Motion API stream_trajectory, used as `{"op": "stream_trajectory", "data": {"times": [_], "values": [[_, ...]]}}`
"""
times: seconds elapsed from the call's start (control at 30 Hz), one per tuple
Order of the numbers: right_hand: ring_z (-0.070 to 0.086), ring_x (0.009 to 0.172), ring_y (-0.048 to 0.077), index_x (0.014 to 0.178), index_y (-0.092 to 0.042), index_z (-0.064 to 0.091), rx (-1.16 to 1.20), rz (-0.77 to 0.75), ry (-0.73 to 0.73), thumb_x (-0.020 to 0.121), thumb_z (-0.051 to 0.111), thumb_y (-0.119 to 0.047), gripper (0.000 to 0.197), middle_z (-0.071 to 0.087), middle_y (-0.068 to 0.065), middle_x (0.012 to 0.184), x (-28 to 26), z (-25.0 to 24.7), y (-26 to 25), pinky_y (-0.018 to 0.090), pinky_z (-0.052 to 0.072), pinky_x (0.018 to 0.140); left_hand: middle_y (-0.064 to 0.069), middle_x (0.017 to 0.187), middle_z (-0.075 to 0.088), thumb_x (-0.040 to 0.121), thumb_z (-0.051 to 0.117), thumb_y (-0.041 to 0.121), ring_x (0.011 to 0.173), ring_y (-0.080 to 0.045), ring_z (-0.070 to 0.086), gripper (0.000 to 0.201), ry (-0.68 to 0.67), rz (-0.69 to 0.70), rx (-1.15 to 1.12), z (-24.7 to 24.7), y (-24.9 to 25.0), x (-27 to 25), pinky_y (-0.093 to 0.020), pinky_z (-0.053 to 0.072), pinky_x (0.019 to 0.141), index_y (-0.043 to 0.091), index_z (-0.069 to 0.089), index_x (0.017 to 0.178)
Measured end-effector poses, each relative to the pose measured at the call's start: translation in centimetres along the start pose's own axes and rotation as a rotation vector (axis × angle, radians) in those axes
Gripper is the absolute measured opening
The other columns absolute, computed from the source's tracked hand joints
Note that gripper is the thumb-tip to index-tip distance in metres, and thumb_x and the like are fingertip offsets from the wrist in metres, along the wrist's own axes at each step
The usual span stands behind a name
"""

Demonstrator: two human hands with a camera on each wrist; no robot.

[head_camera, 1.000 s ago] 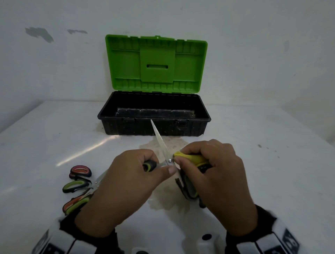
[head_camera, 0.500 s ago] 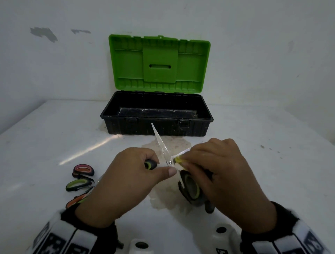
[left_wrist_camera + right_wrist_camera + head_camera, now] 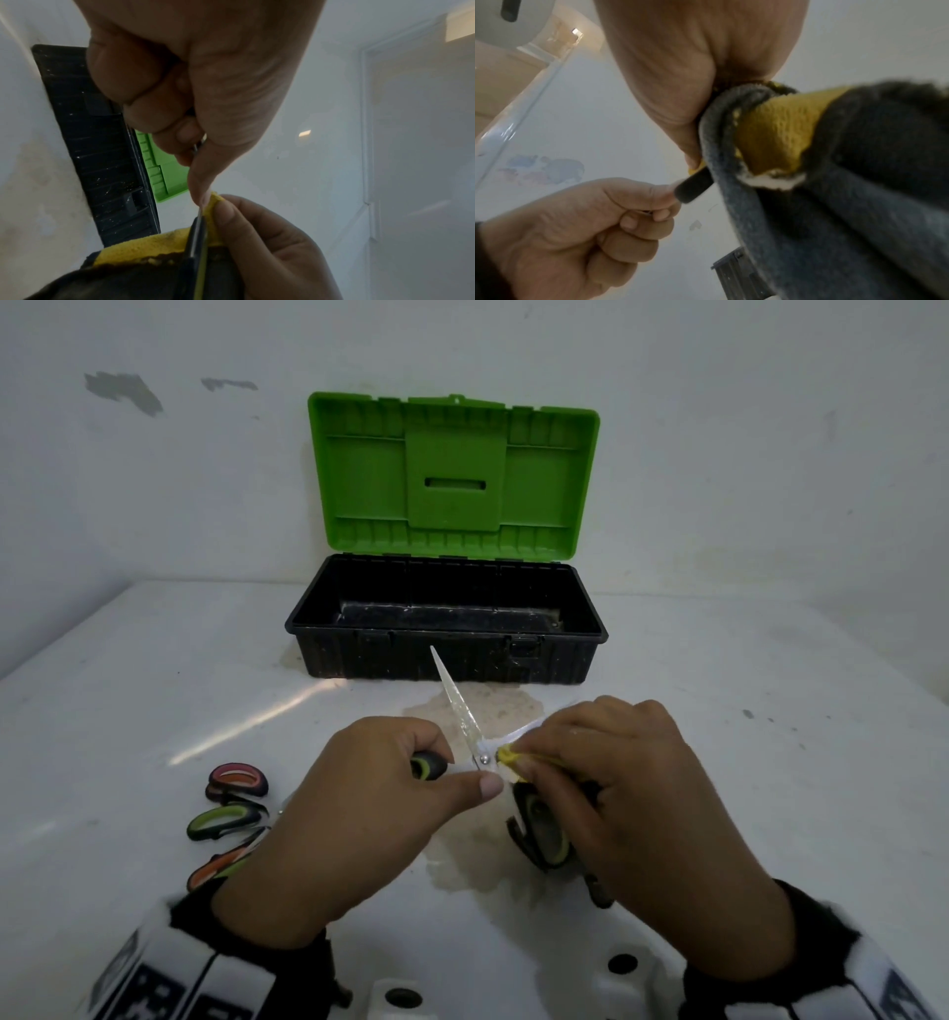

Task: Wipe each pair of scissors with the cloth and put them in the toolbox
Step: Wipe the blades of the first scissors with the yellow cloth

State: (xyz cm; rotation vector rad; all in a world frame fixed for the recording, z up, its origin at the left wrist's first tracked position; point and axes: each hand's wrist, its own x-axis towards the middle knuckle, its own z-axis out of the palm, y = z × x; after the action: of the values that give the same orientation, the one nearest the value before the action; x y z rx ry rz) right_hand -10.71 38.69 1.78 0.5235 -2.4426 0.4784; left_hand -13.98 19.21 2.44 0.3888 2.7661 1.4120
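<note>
Pinching open scissors (image 3: pixel 464 726) by handle, left hand (image 3: pixel 354 819), long blade toward toolbox (image 3: pixel 447 629), right-hand (image 3: pixel 626 793) grip pinching cloth (image 3: pixel 506 755) on other blade

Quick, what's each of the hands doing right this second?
Left hand: closed around the handle of the open scissors.
Right hand: closed, pinching the yellow cloth onto one scissor blade.

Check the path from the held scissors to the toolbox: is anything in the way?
Nothing visible. The scissors point at the toolbox, its lid up; only bare, stained table lies between.
</note>
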Motion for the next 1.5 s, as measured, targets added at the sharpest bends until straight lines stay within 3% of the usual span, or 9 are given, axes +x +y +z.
{"op": "stream_trajectory", "data": {"times": [0.27,0.53,0.8,0.93,1.03,1.1,1.2,1.37,1.5], "values": [[0.061,0.078,0.014,0.095,-0.023,0.078,-0.032,-0.061,0.004,0.09,0.056,-0.033,0.025,0.071,-0.007,0.088,0.0,0.8,-0.7,0.033,0.037,0.072,0.022,0.047,0.051,0.07,0.078,0.052,0.045,0.003,0.048,0.038,0.009,-0.001,0.044,-0.2,0.4,0.1,-0.01,0.036,0.044,0.024,0.057,0.056],[0.06,0.083,0.012,0.098,-0.02,0.077,0.023,-0.003,0.088,0.09,0.058,-0.031,0.023,0.07,-0.006,0.09,0.1,0.2,-0.8,0.036,0.042,0.074,0.015,0.042,0.045,0.07,0.078,0.052,0.039,-0.002,0.042,0.041,-0.006,-0.013,-0.011,-0.2,0.9,-0.1,-0.012,0.034,0.042,0.023,0.055,0.055],[0.061,0.081,0.01,0.096,-0.027,0.077,-0.019,-0.025,-0.061,0.089,0.052,-0.037,0.028,0.072,-0.01,0.09,-0.2,-0.3,-0.8,0.03,0.034,0.074,0.023,0.048,0.051,0.069,0.078,0.054,0.046,0.004,0.048,0.036,-0.028,-0.051,0.04,-0.3,0.4,-0.2,-0.012,0.03,0.046,0.025,0.06,0.06],[0.054,0.09,-0.01,0.094,-0.034,0.074,0.115,0.103,-0.017,0.088,0.057,-0.04,0.019,0.068,-0.022,0.091,-0.8,-1.4,-0.3,0.017,0.039,0.081,0.015,0.05,0.054,0.072,0.078,0.051,0.046,0.0,0.048,0.03,-0.075,-0.089,-0.077,-1.0,-0.1,0.0,-0.022,0.04,0.051,0.029,0.059,0.077],[0.061,0.09,-0.005,0.088,-0.037,0.073,0.232,0.249,0.023,0.087,0.065,-0.04,0.008,0.069,-0.024,0.088,-1.0,-2.2,-0.1,0.009,0.042,0.075,0.006,0.054,0.054,0.086,0.069,0.032,0.049,-0.007,0.044,0.014,-0.157,-0.159,-0.267,-1.6,-0.6,0.3,-0.03,0.038,0.051,0.022,0.059,0.088],[0.064,0.085,-0.002,0.084,-0.036,0.074,0.312,0.344,0.04,0.086,0.073,-0.033,0.004,0.07,-0.024,0.085,-1.1,-2.7,0.2,0.006,0.043,0.069,-0.001,0.059,0.057,0.092,0.062,0.017,0.047,-0.009,0.041,0.004,-0.186,-0.187,-0.395,-1.9,-0.7,0.3,-0.027,0.035,0.046,0.014,0.062,0.093],[0.066,0.076,-0.002,0.076,-0.033,0.077,0.422,0.474,0.048,0.081,0.074,-0.027,0.009,0.072,-0.021,0.077,-1.3,-3.4,1.1,0.006,0.045,0.062,-0.011,0.065,0.058,0.09,0.063,0.009,0.044,-0.01,0.038,0.01,-0.141,-0.191,-0.593,-2.0,-1.2,0.2,-0.021,0.031,0.039,-0.002,0.064,0.091],[0.066,0.066,0.0,0.076,-0.035,0.077,0.498,0.638,0.066,0.081,0.075,-0.027,0.01,0.074,-0.013,0.074,-1.8,-4.3,2.7,0.008,0.046,0.056,-0.013,0.068,0.051,0.08,0.07,0.025,0.046,-0.011,0.035,0.03,-0.01,-0.217,-0.732,-1.7,-1.7,0.1,-0.022,0.029,0.04,-0.004,0.068,0.083],[0.065,0.066,0.002,0.075,-0.03,0.078,0.467,0.664,0.1,0.082,0.075,-0.027,0.008,0.073,-0.012,0.073,-1.5,-5.0,3.3,0.009,0.046,0.055,-0.004,0.063,0.049,0.081,0.067,0.044,0.057,-0.015,0.041,0.03,0.105,-0.206,-0.691,-0.8,-1.3,-0.1,-0.027,0.039,0.052,0.015,0.076,0.077]]}}
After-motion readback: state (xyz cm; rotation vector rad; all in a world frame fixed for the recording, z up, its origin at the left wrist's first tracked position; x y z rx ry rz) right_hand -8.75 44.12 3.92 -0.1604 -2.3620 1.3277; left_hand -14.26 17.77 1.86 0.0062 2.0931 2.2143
